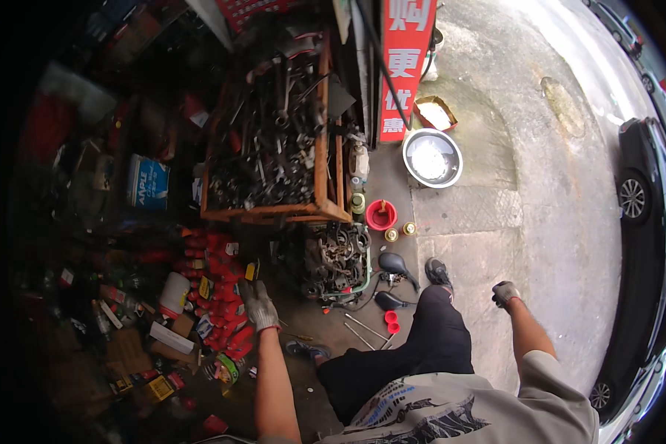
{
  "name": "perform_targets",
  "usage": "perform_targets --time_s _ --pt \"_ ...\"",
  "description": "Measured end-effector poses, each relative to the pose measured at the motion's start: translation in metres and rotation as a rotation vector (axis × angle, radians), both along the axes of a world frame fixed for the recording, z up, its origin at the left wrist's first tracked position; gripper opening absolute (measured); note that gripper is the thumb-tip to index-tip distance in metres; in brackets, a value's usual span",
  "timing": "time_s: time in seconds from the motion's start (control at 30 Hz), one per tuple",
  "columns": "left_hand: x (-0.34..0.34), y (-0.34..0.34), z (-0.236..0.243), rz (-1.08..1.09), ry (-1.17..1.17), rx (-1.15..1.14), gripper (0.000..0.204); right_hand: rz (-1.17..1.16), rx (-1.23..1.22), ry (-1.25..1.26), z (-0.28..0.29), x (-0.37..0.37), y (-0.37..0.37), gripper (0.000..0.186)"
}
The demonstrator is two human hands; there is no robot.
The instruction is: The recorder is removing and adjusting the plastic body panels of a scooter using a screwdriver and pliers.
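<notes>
So, the gloved left hand (260, 307), fingers stretched and slightly apart, hovers beside the red packages (228, 337) heaped low, seemingly for easy reach, while the gloved right hand (505, 293), fingers curled, contents impossible to tell, hangs over concrete (562, 292), probably for balance.

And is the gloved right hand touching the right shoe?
Apart. The head view plainly shows a stretch of concrete between the right hand and the right shoe.
</notes>
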State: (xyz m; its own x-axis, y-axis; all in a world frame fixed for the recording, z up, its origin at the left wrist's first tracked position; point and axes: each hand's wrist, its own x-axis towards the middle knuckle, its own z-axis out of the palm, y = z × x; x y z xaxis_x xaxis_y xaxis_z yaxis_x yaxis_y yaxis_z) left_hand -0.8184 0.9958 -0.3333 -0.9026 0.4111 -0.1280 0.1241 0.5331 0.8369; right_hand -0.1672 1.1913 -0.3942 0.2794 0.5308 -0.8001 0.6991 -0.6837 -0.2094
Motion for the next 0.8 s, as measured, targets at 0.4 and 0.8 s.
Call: perform_targets --time_s 0.4,0.8 --pt "0.06 0.214 0.062 -0.133 0.238 -0.65 0.071 -0.202 -0.151 0.236 -0.087 0.061 0.101 0.025" --pt "0.019 0.228 0.076 -0.221 -0.391 -0.988 0.086 0.611 -0.039 0.275 -0.12 -0.186 0.158 0.032"
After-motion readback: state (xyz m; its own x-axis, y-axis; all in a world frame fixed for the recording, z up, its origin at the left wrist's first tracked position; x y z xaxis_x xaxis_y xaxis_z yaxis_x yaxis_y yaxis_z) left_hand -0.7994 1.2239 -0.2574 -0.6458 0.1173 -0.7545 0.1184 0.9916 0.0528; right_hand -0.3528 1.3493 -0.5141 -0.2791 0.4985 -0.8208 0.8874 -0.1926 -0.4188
